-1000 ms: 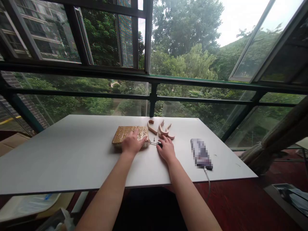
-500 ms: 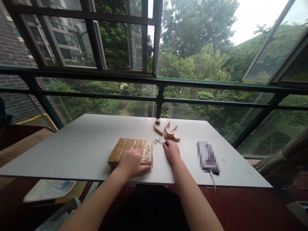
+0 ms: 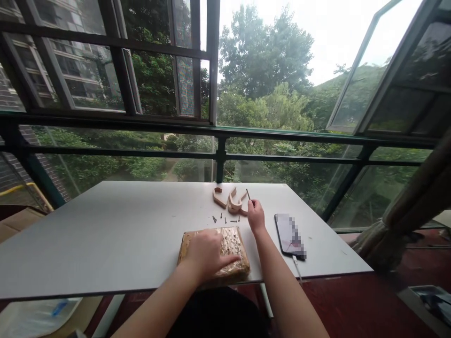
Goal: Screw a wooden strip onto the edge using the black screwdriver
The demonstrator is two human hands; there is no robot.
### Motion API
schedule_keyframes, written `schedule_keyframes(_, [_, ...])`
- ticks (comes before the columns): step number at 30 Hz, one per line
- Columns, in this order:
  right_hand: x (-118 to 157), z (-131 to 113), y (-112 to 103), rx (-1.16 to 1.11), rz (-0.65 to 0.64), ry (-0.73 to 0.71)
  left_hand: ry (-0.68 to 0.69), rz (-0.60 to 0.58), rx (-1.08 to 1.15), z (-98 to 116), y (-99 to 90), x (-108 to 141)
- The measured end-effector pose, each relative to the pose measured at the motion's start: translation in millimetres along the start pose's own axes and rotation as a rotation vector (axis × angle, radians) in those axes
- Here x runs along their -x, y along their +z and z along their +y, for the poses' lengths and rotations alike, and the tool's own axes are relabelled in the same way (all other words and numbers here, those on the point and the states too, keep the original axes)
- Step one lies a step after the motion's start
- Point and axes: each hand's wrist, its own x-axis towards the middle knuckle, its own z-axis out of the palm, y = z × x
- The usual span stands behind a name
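A brown block wrapped in clear film [image 3: 230,239], its top dotted with small holes or bits, lies at the table's front edge. My left hand [image 3: 207,253] rests on top of it, thumb stretched to the right, the other fingers curled and partly hidden. My right hand [image 3: 256,215] is closed round a thin dark tool [image 3: 248,193] that points up and away, above the table right of the block. Beyond the block lie several small screw-like pieces [image 3: 225,220]. Behind them are curved wooden pieces [image 3: 235,203], partly covered by my right hand.
A phone [image 3: 289,237] with a white cable [image 3: 297,268] lies on the white table [image 3: 123,234] to the right. A cardboard box [image 3: 21,218] stands at the left, a curtain [image 3: 391,220] hangs at the right, and a railing [image 3: 282,136] with windows runs behind.
The block has shifted right and toward me under my left hand. My right hand has risen from beside the small pieces with the tool, which now points upward. The view has shifted too.
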Motion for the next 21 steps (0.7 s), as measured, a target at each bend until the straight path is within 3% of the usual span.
schedule_keyframes(3, [4.1,2.7,6.2,0.017,-0.012,-0.016,-0.211,-0.085,0.037,-40.3,-16.9,-2.8])
schedule_keyframes(6, [5.0,5.7,13.3,0.063,-0.051,-0.037,-0.214,-0.150,0.112,-71.6,-13.0,3.1])
schedule_keyframes(8, [2.8,7.4,17.1,0.127,-0.092,-0.039,-0.198,-0.131,0.178,-78.4,-4.2,5.5])
schedule_keyframes(13, [-0.8,11.5,18.5,0.300,-0.234,0.033,-0.183,-0.046,0.188,-74.8,11.6,-7.5])
schedule_keyframes(17, [-1.4,14.0,15.9,0.350,-0.325,0.060,-0.138,0.034,0.270,-91.5,19.6,-30.1])
schedule_keyframes(19, [-2.2,15.6,16.5,0.343,-0.324,0.046,-0.185,0.144,0.405,-105.9,25.4,-44.0])
schedule_keyframes(21, [-2.7,17.9,18.6,0.324,-0.307,0.018,-0.321,0.320,0.481,-119.9,32.6,-58.6])
